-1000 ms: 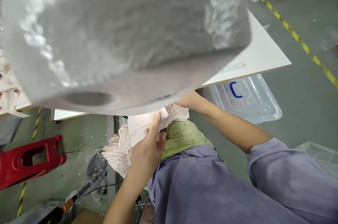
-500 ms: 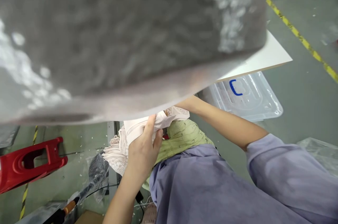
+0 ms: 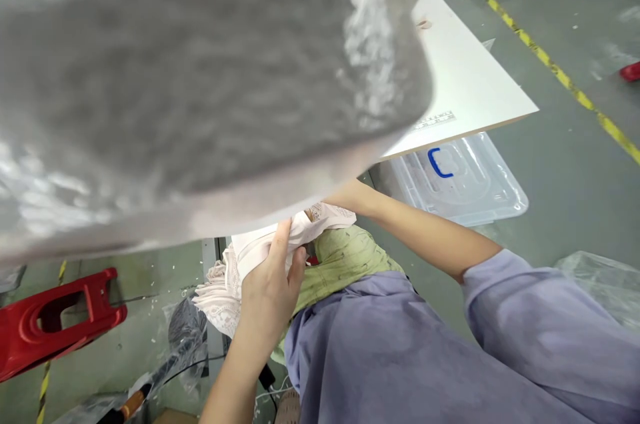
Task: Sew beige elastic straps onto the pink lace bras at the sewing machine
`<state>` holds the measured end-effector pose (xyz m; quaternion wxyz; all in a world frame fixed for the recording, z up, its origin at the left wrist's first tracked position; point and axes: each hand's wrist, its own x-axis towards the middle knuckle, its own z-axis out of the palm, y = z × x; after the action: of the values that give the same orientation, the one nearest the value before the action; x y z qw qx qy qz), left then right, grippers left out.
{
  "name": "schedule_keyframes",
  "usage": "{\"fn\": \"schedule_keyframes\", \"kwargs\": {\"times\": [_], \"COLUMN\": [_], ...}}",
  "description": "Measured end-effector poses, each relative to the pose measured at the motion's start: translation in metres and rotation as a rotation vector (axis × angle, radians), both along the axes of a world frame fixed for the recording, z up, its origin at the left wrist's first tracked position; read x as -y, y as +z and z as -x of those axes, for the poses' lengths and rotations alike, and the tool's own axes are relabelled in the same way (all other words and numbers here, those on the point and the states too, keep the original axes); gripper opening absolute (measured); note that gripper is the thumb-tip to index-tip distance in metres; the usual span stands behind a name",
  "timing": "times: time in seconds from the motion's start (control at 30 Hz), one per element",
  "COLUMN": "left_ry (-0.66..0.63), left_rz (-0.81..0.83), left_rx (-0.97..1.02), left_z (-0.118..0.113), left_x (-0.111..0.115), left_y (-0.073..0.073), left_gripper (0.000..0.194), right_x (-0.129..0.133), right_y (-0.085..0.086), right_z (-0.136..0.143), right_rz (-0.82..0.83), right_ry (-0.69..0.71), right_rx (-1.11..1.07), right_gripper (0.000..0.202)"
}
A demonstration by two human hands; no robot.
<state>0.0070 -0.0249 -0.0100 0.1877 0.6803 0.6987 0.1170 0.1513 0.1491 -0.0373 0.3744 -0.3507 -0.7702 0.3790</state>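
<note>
Pale pink lace fabric (image 3: 260, 247) lies gathered in front of me, with layered lace edges fanning out at its left. My left hand (image 3: 270, 291) is closed on this fabric, its index finger stretched along the top and the thumb bent beside it. The other fingers are hidden. From the right, my right hand (image 3: 345, 196) reaches to the lace; only its wrist side shows, as a large, blurred grey object (image 3: 200, 91) with shiny crinkled edges covers its fingers. Green patterned cloth (image 3: 350, 254) lies across my lap.
A white tabletop (image 3: 470, 71) with a ruler-like strip (image 3: 435, 120) is at the right. Below it sits a clear plastic box lid (image 3: 470, 184) with a blue handle. A red plastic stool (image 3: 60, 317) lies at left. Yellow-black tape (image 3: 555, 57) marks the floor.
The blurred grey object has shifted left in view, uncovering more of the white tabletop and its ruler-like strip. Both hands stay nearly in place at the lace fabric.
</note>
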Motion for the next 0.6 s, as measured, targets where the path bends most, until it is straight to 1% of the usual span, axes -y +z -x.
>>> {"fn": "schedule_keyframes", "kwargs": {"times": [0.13, 0.27, 0.43, 0.5, 0.6], "left_ry": [-0.009, 0.019, -0.001, 0.011, 0.034], "left_rz": [0.0, -0.06, -0.064, -0.073, -0.083], "left_rx": [-0.011, -0.028, -0.044, -0.053, -0.061], "left_z": [0.001, 0.003, -0.001, -0.003, -0.003], "left_x": [0.002, 0.006, 0.01, 0.011, 0.011], "left_y": [0.001, 0.002, 0.002, 0.002, 0.003], "left_gripper": [0.059, 0.062, 0.062, 0.061, 0.06], "right_x": [0.001, 0.006, 0.016, 0.02, 0.024], "right_y": [-0.003, -0.008, -0.018, -0.021, -0.022], "right_z": [0.0, -0.006, -0.021, -0.026, -0.031], "right_rz": [0.005, -0.002, 0.079, 0.112, 0.157], "right_ry": [0.013, -0.044, -0.17, -0.182, -0.162], "right_rx": [-0.056, -0.13, -0.255, -0.256, -0.24], "right_gripper": [0.012, 0.01, 0.016, 0.018, 0.022]}}
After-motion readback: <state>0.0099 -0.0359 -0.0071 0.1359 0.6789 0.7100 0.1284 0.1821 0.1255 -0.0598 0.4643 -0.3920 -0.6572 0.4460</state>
